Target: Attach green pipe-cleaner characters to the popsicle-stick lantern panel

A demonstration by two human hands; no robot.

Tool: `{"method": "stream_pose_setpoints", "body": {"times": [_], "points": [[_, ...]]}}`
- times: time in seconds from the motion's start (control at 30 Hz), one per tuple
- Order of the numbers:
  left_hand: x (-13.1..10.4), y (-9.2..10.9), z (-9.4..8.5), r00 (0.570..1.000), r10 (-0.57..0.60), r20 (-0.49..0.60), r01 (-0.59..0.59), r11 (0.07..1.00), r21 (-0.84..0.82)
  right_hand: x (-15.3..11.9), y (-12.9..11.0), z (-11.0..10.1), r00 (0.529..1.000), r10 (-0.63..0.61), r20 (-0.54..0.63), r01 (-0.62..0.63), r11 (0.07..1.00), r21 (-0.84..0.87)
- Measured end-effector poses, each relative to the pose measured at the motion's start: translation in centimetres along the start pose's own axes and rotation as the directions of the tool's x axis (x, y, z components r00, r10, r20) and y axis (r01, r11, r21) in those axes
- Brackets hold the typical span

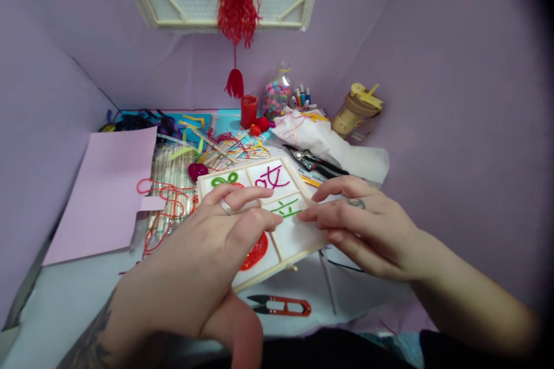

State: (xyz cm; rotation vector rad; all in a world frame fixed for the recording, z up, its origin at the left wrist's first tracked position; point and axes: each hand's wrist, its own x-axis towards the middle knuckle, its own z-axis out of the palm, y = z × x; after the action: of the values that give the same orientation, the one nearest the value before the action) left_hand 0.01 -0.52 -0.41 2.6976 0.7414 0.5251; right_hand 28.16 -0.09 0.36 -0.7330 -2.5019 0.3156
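Lying between the two hands, the green figure [288, 207] marks a cell of the framed white panel [296, 239] above the counter [56, 305]. Its longer strokes slant up toward the right, running roughly from one set of fingertips to the other, so neither hand is clearly nearer. The left hand [194, 242] arches loosely over the panel, unclenched; the right hand [372, 228] bends its fingers at the right edge, and whether they pinch anything one cannot tell. Red-handled snips [298, 307] lie on the near side; black-handled cutters [314, 162] lie beyond.
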Motion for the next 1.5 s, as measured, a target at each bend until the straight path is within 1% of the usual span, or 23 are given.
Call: {"method": "stream_pose_setpoints", "body": {"times": [0.1,0.3,0.43,0.53,0.6,0.7,0.8,0.93,1.0,1.1,1.17,1.23,1.33,1.4,1.43,1.5], "points": [[0.1,0.1,-0.2,1.000,0.003,-0.015,-0.002,1.000,0.020,0.0,0.0,0.1,1.000,-0.004,-0.009,0.004,1.000,-0.012],[0.0,0.1,-0.3,1.000,0.002,0.006,-0.002,0.999,-0.033,-0.1,0.3,0.5,1.000,0.017,0.013,-0.016,0.998,-0.059],[-0.4,-0.1,-0.3,0.996,-0.090,-0.010,0.088,0.990,-0.108,-0.2,0.3,0.4,1.000,0.012,-0.026,-0.013,0.998,-0.056],[-0.8,-0.2,-0.5,0.989,-0.150,0.011,0.150,0.975,-0.167,-0.4,0.2,0.3,0.998,0.025,-0.060,-0.027,0.999,-0.028],[-1.0,-0.2,-0.7,0.984,-0.176,-0.003,0.173,0.969,-0.179,-0.5,0.2,0.4,0.998,0.017,-0.055,-0.017,1.000,-0.010],[-1.2,-0.2,-0.8,0.980,-0.198,-0.034,0.187,0.961,-0.204,-0.4,0.2,0.6,1.000,-0.016,-0.015,0.016,1.000,0.023],[-1.1,-0.2,-0.9,0.979,-0.200,-0.034,0.188,0.958,-0.216,0.0,0.1,0.9,0.999,-0.033,0.019,0.032,0.999,0.039],[-1.0,0.0,-1.2,0.978,-0.201,-0.048,0.186,0.959,-0.212,0.3,0.1,0.9,0.998,-0.018,0.065,0.018,1.000,0.009],[-1.0,0.1,-1.5,0.977,-0.205,-0.057,0.189,0.959,-0.209,0.2,0.0,0.8,0.999,-0.024,0.036,0.024,1.000,0.013],[-0.9,0.2,-2.0,0.971,-0.229,-0.070,0.212,0.957,-0.197,-0.1,0.0,0.4,0.998,-0.033,-0.045,0.035,0.999,0.042],[-0.9,0.2,-2.2,0.967,-0.243,-0.078,0.225,0.955,-0.194,-0.2,-0.1,0.4,0.998,-0.025,-0.059,0.029,0.998,0.062],[-0.9,0.1,-2.3,0.968,-0.236,-0.086,0.216,0.957,-0.196,-0.2,-0.1,0.7,0.999,-0.022,-0.037,0.025,0.997,0.075],[-1.1,0.0,-2.2,0.976,-0.202,-0.076,0.184,0.963,-0.199,0.2,-0.1,1.2,0.998,-0.044,0.041,0.042,0.997,0.062],[-1.2,0.0,-2.3,0.980,-0.187,-0.074,0.168,0.964,-0.205,0.4,-0.2,1.2,0.997,-0.050,0.056,0.047,0.997,0.056],[-1.3,0.0,-2.3,0.980,-0.185,-0.077,0.166,0.964,-0.209,0.4,-0.4,1.1,0.998,-0.045,0.035,0.043,0.997,0.065],[-1.4,0.0,-2.4,0.977,-0.192,-0.088,0.169,0.962,-0.215,0.1,-0.7,0.5,0.999,-0.008,-0.042,0.012,0.995,0.098]]}}
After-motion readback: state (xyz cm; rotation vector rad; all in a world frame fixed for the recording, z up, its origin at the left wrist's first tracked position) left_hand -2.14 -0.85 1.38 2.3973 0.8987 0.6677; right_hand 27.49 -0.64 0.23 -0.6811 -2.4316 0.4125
